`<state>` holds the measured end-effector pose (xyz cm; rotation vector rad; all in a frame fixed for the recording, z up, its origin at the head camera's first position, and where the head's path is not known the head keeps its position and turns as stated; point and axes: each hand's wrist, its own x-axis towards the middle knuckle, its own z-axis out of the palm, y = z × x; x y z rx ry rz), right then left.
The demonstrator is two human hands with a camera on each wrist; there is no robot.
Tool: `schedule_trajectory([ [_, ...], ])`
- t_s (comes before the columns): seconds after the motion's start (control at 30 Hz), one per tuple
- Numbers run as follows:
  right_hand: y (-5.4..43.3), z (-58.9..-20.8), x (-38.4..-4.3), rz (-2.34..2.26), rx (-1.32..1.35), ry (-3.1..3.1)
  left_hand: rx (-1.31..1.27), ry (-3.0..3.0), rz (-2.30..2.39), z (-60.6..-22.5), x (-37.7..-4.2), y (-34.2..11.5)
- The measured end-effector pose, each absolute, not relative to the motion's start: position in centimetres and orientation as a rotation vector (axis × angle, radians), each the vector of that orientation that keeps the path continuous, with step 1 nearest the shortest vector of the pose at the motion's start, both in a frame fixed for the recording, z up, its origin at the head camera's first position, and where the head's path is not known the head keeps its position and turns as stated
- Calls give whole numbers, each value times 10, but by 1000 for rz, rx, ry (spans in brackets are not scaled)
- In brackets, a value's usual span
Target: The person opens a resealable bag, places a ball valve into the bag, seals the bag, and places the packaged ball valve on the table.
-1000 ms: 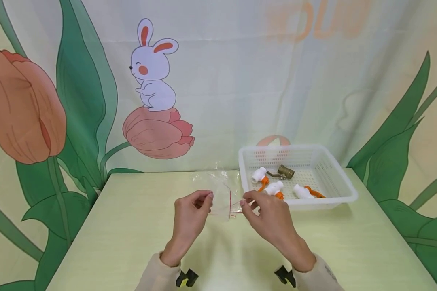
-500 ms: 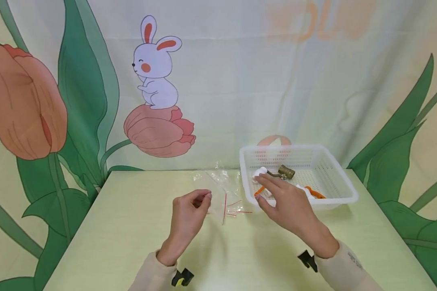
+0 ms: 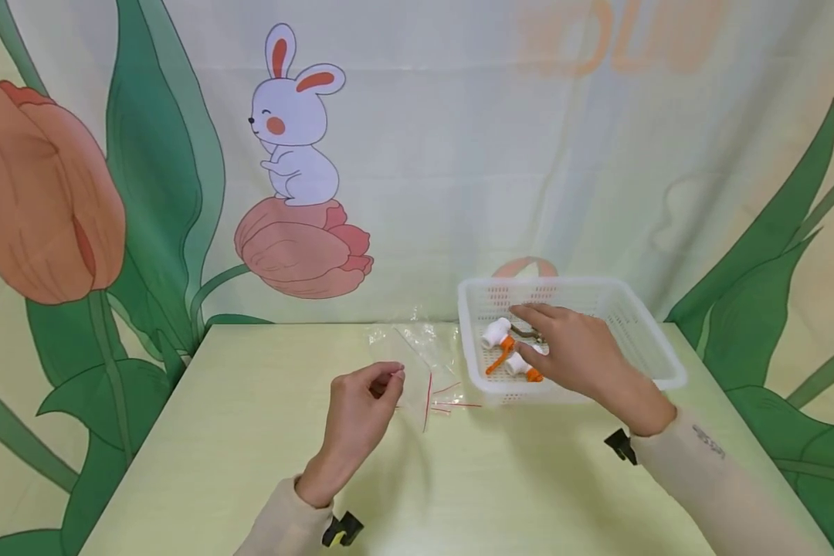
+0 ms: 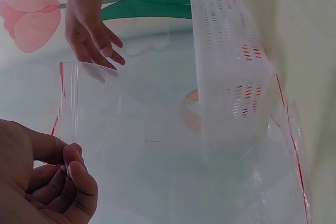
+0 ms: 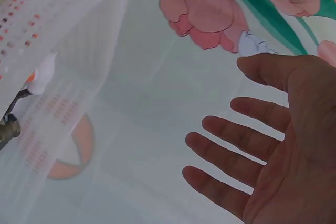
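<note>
Between thumb and fingers, my left hand pinches a clear zip bag by its red-lined edge, holding it above the table. My right hand is over the basket, fingers spread and holding nothing, as the right wrist view also shows. Inside the white perforated basket lie white plastic ball valves, one valve and another valve with orange handles. Part of a brass valve shows in the right wrist view. My right hand hides the rest of the basket's contents in the head view.
More clear zip bags with red lines lie on the pale table left of the basket. A printed curtain hangs behind the table's far edge.
My right hand has let go of the zip bag and moved right, over the basket, its fingers opening out. The left hand keeps its pinch on the bag and has barely moved.
</note>
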<state>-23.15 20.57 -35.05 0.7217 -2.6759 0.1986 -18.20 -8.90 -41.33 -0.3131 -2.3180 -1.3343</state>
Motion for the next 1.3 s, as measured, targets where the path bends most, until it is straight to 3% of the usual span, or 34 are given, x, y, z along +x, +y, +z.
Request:
schedule_trajectory([
  [0.37, 230, -351, -276, 23, 613, -2957, -343, -2315, -1344, -411, -184, -87],
  [0.83, 246, -368, -316, 88, 935, -3153, -371, -2278, -1316, -414, -188, -86],
  [1.3, 235, -401, -324, 69, 1050, -3203, -345, -2298, -1369, -421, -187, -82],
])
